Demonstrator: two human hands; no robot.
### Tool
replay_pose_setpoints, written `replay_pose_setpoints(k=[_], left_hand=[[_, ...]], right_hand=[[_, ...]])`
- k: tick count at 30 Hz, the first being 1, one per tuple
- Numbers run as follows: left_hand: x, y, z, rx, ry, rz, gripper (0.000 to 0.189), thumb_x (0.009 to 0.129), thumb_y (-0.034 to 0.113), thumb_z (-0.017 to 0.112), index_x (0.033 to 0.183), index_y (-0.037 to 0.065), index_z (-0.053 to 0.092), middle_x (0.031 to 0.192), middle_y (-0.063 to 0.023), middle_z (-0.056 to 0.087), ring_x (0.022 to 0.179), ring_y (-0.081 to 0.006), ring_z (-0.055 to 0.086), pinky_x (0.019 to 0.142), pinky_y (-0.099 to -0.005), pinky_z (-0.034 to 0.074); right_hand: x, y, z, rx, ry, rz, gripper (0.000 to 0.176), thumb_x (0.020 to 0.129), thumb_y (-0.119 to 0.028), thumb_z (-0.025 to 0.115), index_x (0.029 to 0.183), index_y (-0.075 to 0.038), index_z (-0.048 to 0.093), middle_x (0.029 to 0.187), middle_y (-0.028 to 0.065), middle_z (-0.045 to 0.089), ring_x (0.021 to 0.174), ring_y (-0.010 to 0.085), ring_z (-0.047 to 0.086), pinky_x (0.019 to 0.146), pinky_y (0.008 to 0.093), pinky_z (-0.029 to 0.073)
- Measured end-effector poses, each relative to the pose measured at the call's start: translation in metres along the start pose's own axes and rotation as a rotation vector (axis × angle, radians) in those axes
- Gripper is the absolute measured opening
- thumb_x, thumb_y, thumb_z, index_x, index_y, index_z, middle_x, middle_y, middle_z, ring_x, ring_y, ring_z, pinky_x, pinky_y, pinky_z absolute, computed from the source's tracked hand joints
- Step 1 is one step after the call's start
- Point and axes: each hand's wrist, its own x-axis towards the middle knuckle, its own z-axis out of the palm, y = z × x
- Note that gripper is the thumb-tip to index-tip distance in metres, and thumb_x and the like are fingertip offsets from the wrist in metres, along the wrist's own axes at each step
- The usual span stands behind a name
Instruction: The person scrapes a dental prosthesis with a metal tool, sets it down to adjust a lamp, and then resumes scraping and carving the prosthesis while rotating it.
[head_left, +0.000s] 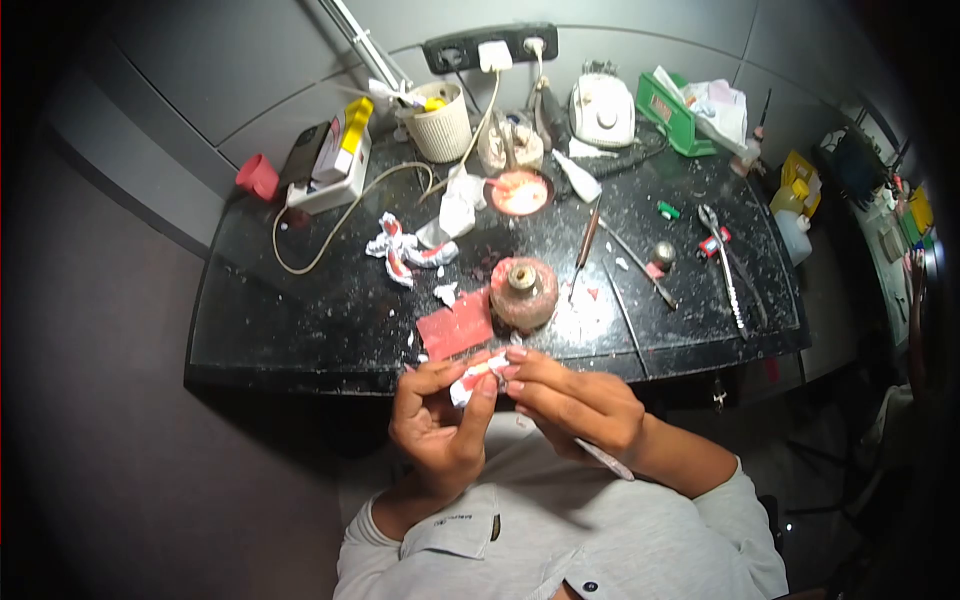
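Observation:
Just in front of the table's near edge, my left hand [440,425] pinches a small white piece with pink on it [470,383], thumb on top and fingers behind. My right hand [575,400] touches the right end of the same piece with its fingertips. A thin tool [604,459] sticks out below my right palm, its working end hidden by the fingers. Beyond the hands stand a round pinkish burner-like jar with a metal neck [524,297] and a flat pink sheet [456,325].
On the black table [300,335] lie crumpled white pieces [398,250], a bowl of pink material [520,191], a brown-handled tool [588,236], metal tools [727,270] and a small metal cup [662,254]. Behind are a ribbed white pot [437,128], white device [602,112] and green box [672,115].

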Motion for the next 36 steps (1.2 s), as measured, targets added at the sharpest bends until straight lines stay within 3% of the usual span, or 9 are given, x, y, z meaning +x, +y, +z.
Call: replay_pose_setpoints(k=[9, 10, 34, 36], left_hand=[[0.006, 0.011, -0.003, -0.117, 0.027, -0.159, 0.026, 0.090, -0.007, 0.070, 0.112, -0.003, 0.056, 0.103, -0.0133, 0.067, 0.092, -0.0148, 0.069, 0.081, -0.0257, 0.057], [0.005, 0.011, -0.004, -0.127, 0.021, -0.176, 0.026, 0.090, -0.007, 0.070, 0.111, -0.003, 0.056, 0.103, -0.0140, 0.068, 0.091, -0.0150, 0.070, 0.079, -0.0252, 0.057], [0.013, 0.005, -0.012, -0.236, 0.006, -0.285, 0.025, 0.087, -0.013, 0.069, 0.110, -0.007, 0.060, 0.102, -0.0177, 0.071, 0.093, -0.0182, 0.071, 0.084, -0.0280, 0.058], [0.013, 0.000, -0.014, -0.196, -0.040, -0.192, 0.024, 0.091, -0.010, 0.069, 0.114, -0.007, 0.062, 0.107, -0.0162, 0.071, 0.095, -0.0166, 0.070, 0.083, -0.0267, 0.057]], right_hand=[[-0.001, 0.003, -0.004, 0.064, -0.048, 0.023, 0.032, 0.083, 0.002, 0.077, 0.113, 0.008, 0.068, 0.115, 0.0253, 0.069, 0.101, 0.0342, 0.074, 0.075, 0.0353, 0.063], [-0.002, -0.002, -0.007, 0.094, -0.086, 0.118, 0.034, 0.082, 0.009, 0.076, 0.115, 0.005, 0.068, 0.116, 0.0222, 0.071, 0.110, 0.0337, 0.072, 0.087, 0.0375, 0.063], [-0.002, 0.000, 0.000, 0.129, -0.023, 0.181, 0.025, 0.085, 0.016, 0.067, 0.109, 0.007, 0.067, 0.110, 0.0202, 0.072, 0.107, 0.0310, 0.073, 0.089, 0.0342, 0.060], [-0.003, 0.000, 0.000, 0.125, -0.024, 0.191, 0.025, 0.086, 0.016, 0.067, 0.109, 0.007, 0.067, 0.110, 0.0202, 0.072, 0.107, 0.0307, 0.073, 0.089, 0.0337, 0.060]])
